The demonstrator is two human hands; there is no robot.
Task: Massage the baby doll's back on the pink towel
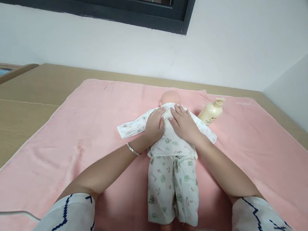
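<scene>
A baby doll (173, 165) in white printed pyjamas lies face down on a pink towel (89, 138), its head (170, 97) towards the wall. My left hand (155, 123) rests flat on the doll's upper back at the left shoulder, fingers stretched out. My right hand (183, 122) lies flat on the right side of the upper back, fingers together and extended. Neither hand holds anything. A silver bracelet (133, 149) sits on my left wrist.
A cream lotion bottle (212, 111) lies on its side on the towel just right of the doll's shoulder. The towel covers a wooden table (11, 118) that meets a white wall. A dark window frame (140, 4) is above.
</scene>
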